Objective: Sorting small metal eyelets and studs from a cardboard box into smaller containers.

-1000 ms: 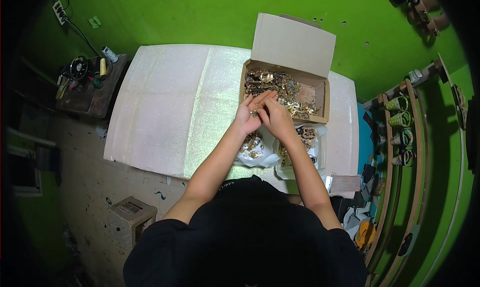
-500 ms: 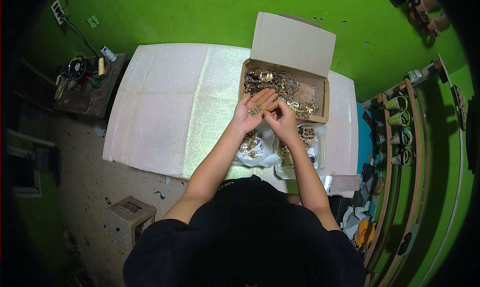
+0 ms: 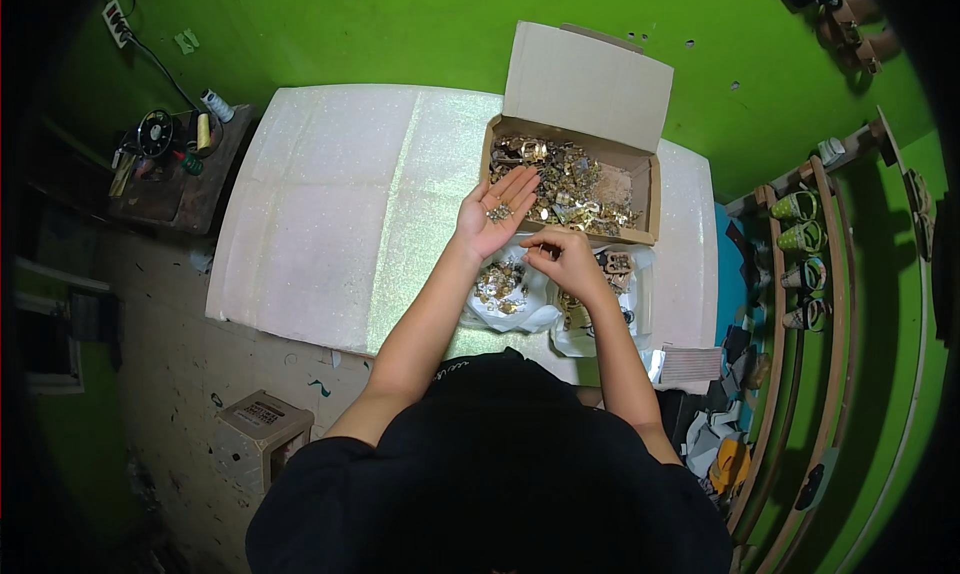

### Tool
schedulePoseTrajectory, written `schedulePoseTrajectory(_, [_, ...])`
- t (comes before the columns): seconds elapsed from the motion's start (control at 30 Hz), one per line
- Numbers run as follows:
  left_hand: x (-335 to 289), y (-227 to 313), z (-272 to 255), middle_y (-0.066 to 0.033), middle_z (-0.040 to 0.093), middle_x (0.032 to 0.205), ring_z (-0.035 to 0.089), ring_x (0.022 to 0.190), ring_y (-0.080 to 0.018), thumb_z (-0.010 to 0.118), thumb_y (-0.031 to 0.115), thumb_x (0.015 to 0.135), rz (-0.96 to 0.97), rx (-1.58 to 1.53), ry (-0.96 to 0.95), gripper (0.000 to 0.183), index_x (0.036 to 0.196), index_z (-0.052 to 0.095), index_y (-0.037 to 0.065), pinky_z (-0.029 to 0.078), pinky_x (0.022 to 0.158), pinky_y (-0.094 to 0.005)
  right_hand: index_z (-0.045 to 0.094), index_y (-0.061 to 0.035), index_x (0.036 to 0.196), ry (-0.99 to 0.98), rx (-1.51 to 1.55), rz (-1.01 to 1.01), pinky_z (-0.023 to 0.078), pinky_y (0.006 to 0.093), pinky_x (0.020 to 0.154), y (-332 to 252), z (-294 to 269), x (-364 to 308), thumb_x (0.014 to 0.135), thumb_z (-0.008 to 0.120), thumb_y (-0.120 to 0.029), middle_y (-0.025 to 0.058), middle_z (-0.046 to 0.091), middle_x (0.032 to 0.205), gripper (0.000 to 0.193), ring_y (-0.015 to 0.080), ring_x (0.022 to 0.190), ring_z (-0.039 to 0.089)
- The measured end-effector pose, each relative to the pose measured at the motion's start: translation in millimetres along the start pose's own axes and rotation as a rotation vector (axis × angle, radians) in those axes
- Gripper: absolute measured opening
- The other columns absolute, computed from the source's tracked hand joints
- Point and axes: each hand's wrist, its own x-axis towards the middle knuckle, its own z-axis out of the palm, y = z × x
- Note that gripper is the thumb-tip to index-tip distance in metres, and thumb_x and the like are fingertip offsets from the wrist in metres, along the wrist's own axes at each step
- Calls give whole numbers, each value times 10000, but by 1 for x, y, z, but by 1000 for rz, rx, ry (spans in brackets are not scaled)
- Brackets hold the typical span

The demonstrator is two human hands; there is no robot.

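My left hand (image 3: pixel 492 220) is palm up with its fingers stretched out, and it holds a small heap of tiny shiny metal pieces (image 3: pixel 499 213). It is raised by the front left corner of an open cardboard box (image 3: pixel 655 199) of gold-toned metal fittings (image 3: pixel 560 174). To its right, my right hand (image 3: pixel 562 261) has thumb and index finger pinched together; whatever they grip is too small to make out. Below the hands stand a white plastic-lined tub (image 3: pixel 478 312) of gold and silver pieces (image 3: pixel 501 286) and a white container (image 3: pixel 575 345) of larger fittings, partly covered by my right arm.
The containers stand on a pale glittery sheet (image 3: pixel 320 204) covering the table. A small dark table (image 3: pixel 190 199) at the left bears thread spools. A stool (image 3: pixel 262 429) stands on the floor. At the right are a wooden rack (image 3: pixel 835 244) with sandals and a heap of scraps (image 3: pixel 710 434).
My right hand has moved down, away from the left palm, to above the white tub. My left hand has shifted slightly left, and its fingers and palm are now uncovered.
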Motion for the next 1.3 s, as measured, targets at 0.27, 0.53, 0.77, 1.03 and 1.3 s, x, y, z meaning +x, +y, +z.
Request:
schedulePoseTrajectory(0.27, [0, 0, 0, -175, 322, 1290, 292, 1215, -264, 195, 261, 903, -9, 7, -19, 463, 1226, 320, -46, 281, 990, -383, 620, -4, 753, -29, 14, 38, 405, 268, 530, 4, -2, 0, 673, 651, -123, 82, 556, 661, 146, 153, 551, 499])
schedulePoseTrajectory(0.53, [1, -10, -1, -171, 324, 1290, 287, 1217, -262, 166, 277, 905, -11, 150, -12, 482, 1236, 308, -44, 242, 1010, -364, 608, -30, 837, 142, -106, -91, 430, 316, 566, -9, 4, 17, 701, 612, -137, 90, 557, 747, 172, 217, 623, 543])
schedulePoseTrajectory(0.77, [1, -18, 1, -164, 347, 1276, 284, 1216, -254, 123, 301, 905, -20, 243, -31, 514, 1223, 330, -47, 207, 1021, -353, 593, -62, 836, 186, -429, -105, 443, 356, 601, -12, 18, 24, 672, 620, -125, 105, 538, 772, 178, 284, 719, 548])
schedulePoseTrajectory(1.03, [0, -19, -1, -164, 382, 1252, 317, 1198, -260, 121, 320, 908, -23, 194, -18, 529, 1206, 353, -51, 241, 1008, -347, 566, -35, 751, 209, -429, -184, 436, 357, 549, -11, 18, 26, 662, 628, -131, 103, 524, 733, 145, 286, 655, 545])
schedulePoseTrajectory(1.3, [0, -16, -3, -151, 315, 1302, 260, 1230, -254, 158, 281, 905, -20, 85, -60, 483, 1243, 302, -32, 214, 1018, -381, 564, -16, 739, 384, -160, -191, 435, 307, 517, -11, 16, 22, 673, 618, -74, 88, 537, 710, 103, 219, 607, 557])
